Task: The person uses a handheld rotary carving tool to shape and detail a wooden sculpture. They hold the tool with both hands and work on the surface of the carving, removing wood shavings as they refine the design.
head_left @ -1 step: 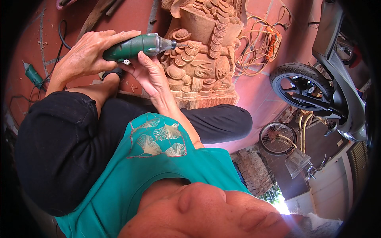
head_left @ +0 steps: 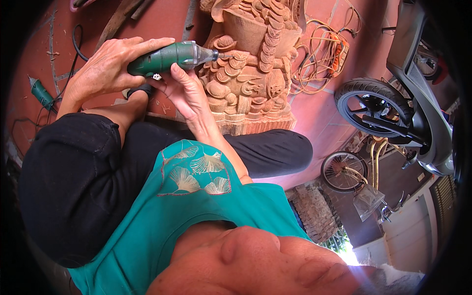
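Note:
A green electric die grinder (head_left: 167, 58) lies nearly level in both my hands, its grey nose pointing right. My left hand (head_left: 113, 61) wraps round the rear of its body, index finger stretched along the top. From below, my right hand (head_left: 186, 93) grips the front part, with the thumb up against the casing. The thin bit at the nose reaches the face of a reddish-brown wood carving (head_left: 246, 81), full of coin-like discs, rounded lumps and scrolls. Whether the bit presses into the wood, I cannot tell.
A second green power tool (head_left: 41, 94) lies on the red tiled floor at the left, with dark cords around it. Right of the carving sit an orange power strip (head_left: 339, 55) and a tangled cord (head_left: 314, 59). Further right stand a motorbike (head_left: 376, 105) and a bicycle (head_left: 344, 171).

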`<action>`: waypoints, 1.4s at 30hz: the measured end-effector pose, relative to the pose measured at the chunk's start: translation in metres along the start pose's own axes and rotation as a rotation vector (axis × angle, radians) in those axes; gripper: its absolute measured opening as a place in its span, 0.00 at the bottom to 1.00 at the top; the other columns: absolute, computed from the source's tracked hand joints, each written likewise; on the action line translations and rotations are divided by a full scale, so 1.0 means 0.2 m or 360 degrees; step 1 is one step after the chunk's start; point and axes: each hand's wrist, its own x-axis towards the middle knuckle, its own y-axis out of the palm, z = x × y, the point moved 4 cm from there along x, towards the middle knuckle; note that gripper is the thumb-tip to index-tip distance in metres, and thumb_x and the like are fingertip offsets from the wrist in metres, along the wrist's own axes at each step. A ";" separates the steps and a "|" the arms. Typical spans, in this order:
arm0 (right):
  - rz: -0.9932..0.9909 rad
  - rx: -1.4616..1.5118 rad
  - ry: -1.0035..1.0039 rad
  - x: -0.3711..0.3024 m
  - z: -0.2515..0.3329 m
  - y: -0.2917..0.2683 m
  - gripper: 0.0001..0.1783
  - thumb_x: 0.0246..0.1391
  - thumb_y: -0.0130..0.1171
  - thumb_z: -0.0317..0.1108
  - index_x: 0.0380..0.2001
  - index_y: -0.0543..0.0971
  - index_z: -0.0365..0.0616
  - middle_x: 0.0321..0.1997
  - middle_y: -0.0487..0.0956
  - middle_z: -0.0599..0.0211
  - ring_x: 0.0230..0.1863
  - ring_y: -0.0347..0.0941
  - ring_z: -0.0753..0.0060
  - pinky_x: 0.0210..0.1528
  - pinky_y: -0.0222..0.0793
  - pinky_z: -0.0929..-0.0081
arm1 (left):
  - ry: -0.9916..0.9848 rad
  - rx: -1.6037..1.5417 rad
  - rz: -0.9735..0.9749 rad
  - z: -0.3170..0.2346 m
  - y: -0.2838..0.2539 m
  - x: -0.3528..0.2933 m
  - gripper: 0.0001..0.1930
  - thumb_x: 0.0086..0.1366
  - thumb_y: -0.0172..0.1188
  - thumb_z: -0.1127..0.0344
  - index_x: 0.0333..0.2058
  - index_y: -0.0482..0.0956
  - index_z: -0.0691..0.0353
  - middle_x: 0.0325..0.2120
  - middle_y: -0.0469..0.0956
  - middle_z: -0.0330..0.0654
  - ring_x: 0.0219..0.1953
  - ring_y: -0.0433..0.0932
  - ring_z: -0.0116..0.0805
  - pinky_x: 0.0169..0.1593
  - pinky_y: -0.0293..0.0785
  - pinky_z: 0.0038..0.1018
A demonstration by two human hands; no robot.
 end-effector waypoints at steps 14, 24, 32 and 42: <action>0.0031 -0.0023 0.0010 0.03 0.00 0.00 0.28 0.64 0.66 0.34 0.64 0.70 0.48 0.62 0.78 0.62 0.65 0.74 0.58 0.66 0.72 0.41 | 0.0032 -0.0024 -0.0141 0.01 0.01 0.00 0.49 0.40 0.66 0.72 0.68 0.70 0.43 0.30 0.78 0.47 0.34 0.80 0.51 0.41 0.77 0.43; 0.0025 0.0009 0.0016 0.04 0.01 0.00 0.28 0.63 0.67 0.33 0.64 0.70 0.50 0.62 0.77 0.63 0.65 0.73 0.58 0.66 0.73 0.42 | -0.0011 -0.0003 -0.0090 0.01 0.00 0.00 0.48 0.42 0.68 0.71 0.69 0.70 0.46 0.33 0.79 0.47 0.36 0.80 0.51 0.42 0.77 0.42; -0.0031 0.0048 0.0008 0.05 0.03 -0.01 0.27 0.62 0.68 0.32 0.62 0.71 0.47 0.59 0.77 0.63 0.62 0.75 0.59 0.63 0.77 0.45 | 0.0035 -0.0029 -0.0108 0.01 0.00 0.02 0.48 0.43 0.67 0.71 0.69 0.69 0.48 0.33 0.78 0.48 0.35 0.79 0.51 0.42 0.75 0.43; -0.0035 0.0068 0.0010 0.05 0.03 -0.03 0.28 0.62 0.68 0.32 0.62 0.70 0.48 0.58 0.78 0.63 0.62 0.75 0.60 0.63 0.75 0.45 | 0.0029 0.0002 -0.0156 0.00 0.02 0.02 0.48 0.43 0.66 0.72 0.69 0.69 0.47 0.33 0.79 0.48 0.34 0.80 0.53 0.41 0.76 0.43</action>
